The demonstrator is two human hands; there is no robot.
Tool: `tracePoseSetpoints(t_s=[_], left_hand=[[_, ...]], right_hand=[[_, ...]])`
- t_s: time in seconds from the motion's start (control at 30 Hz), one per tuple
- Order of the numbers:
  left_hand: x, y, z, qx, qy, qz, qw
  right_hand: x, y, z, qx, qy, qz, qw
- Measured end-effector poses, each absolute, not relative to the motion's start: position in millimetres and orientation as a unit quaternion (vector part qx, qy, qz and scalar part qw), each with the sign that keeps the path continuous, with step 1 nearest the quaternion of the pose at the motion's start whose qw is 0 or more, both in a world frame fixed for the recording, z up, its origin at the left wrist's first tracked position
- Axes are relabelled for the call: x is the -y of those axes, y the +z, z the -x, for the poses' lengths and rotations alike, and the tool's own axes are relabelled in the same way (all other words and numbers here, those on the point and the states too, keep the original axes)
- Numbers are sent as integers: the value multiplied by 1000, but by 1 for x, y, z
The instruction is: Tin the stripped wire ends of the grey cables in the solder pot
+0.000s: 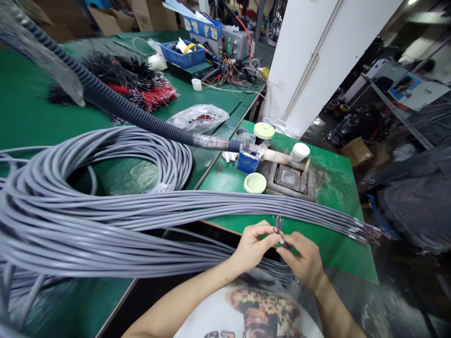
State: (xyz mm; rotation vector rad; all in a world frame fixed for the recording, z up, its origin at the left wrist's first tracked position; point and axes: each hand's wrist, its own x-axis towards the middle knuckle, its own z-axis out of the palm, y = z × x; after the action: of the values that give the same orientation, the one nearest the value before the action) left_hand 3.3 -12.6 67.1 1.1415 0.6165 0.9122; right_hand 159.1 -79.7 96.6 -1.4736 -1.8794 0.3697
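In front of my chest, both hands meet at the stripped end of a multi-core cable. Thin coloured wires (278, 224) fan upward from it, with bare tips. My left hand (256, 243) is closed, thumb and forefinger pinching at the base of these wires. Just below the wires a small white piece (281, 241) shows between the fingertips; I cannot tell what it is. My right hand (305, 257) pinches the cable end from the other side, its fingers hiding most of the jacket. Behind the hands runs a bundle of grey cables (225, 204), stripped at the far right ends.
A large coil of grey cable (45, 188) fills the left table. A solder pot (289, 176) sits on the green board, beside a pale yellow cup (255, 183) and a white jar (300, 152). A corrugated hose (141, 110) crosses overhead. Behind are red and black wires (151, 96).
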Motion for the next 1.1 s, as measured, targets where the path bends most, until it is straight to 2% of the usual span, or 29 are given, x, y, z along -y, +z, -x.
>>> tracePoseSetpoints(t_s=[0.3, 0.5, 0.63, 0.77, 1.1], left_hand=[[12, 69, -6, -293, 428, -527, 673], [11, 66, -9, -289, 465, -520, 656], [11, 62, -8, -284, 424, -493, 704], [11, 62, -4, -269, 434, -453, 731], [8, 69, 5, -297, 496, -442, 686]], right_hand=[[77, 92, -156, 722, 210, 568, 335], [76, 87, -154, 729, 218, 559, 331], [75, 87, -157, 712, 223, 571, 343], [77, 85, -160, 697, 228, 582, 352], [75, 82, -158, 705, 209, 581, 349]])
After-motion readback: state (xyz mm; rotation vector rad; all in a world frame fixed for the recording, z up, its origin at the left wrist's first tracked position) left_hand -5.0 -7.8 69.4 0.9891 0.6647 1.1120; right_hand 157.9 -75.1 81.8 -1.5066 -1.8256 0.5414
